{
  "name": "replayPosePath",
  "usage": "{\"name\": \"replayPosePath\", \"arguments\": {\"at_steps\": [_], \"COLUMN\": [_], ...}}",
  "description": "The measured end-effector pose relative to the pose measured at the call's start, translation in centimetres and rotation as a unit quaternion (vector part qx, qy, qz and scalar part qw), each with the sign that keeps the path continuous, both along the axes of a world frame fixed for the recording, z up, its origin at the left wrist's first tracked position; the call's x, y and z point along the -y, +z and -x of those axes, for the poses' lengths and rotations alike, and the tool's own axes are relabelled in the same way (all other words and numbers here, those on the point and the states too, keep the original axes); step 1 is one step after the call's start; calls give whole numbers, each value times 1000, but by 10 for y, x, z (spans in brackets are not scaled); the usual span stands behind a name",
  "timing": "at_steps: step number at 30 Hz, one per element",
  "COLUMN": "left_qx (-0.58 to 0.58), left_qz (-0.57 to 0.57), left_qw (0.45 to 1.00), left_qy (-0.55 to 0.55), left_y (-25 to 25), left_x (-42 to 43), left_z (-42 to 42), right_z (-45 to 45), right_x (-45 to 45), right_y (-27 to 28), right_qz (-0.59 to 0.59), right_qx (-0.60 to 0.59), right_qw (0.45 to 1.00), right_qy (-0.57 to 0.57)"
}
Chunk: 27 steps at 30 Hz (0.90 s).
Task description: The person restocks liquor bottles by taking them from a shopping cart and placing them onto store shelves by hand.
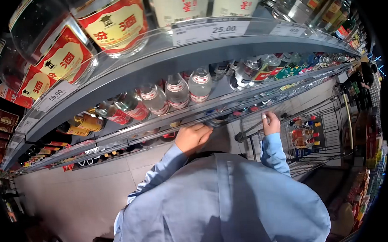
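Observation:
My left hand [193, 139] is in front of the lower shelf edge, back of the hand up, fingers bent together. Its palm is hidden, and I cannot tell whether it touches the shelf or holds anything. Above it, clear glass bottles with white-and-red labels [177, 92] stand upright on the middle shelf. My right hand [271, 123] is raised to the right, beside the shopping cart, its fingers curled in with nothing visible in them. Several bottles [305, 132] with red, blue and orange caps lie in the wire cart [332, 115].
Large bottles with red-and-cream labels [112, 27] stand on the top shelf, behind price tags [211, 31]. Red-labelled bottles [135, 107] fill the middle shelf's left part. Tiled floor [76, 191] lies below. More stocked shelves [359, 196] stand at the right.

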State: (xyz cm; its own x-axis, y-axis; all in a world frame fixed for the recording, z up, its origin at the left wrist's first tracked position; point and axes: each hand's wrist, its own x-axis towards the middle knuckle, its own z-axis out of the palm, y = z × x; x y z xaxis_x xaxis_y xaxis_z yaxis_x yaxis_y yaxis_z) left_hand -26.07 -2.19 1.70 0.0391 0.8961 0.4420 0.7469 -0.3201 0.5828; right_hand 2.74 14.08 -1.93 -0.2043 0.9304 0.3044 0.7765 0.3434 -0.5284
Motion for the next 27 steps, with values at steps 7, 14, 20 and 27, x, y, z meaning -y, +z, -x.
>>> {"name": "replayPosePath", "arguments": {"at_steps": [7,14,20,27], "left_qx": [-55,-45,-18,-19], "left_qz": [81,262,291,269], "left_qw": [991,957,954,963], "left_qy": [-92,-113,-71,-23], "left_y": [-29,-84,-78,-78], "left_x": [-28,-1,23,61], "left_z": [-61,-160,-223,-244], "right_z": [-164,-266,-306,-253], "right_x": [-11,28,19,28], "right_y": [-111,-232,-308,-215], "right_qz": [257,389,407,457], "right_qx": [299,140,30,119], "right_qw": [879,898,913,881], "right_qy": [-269,-151,-30,-46]}}
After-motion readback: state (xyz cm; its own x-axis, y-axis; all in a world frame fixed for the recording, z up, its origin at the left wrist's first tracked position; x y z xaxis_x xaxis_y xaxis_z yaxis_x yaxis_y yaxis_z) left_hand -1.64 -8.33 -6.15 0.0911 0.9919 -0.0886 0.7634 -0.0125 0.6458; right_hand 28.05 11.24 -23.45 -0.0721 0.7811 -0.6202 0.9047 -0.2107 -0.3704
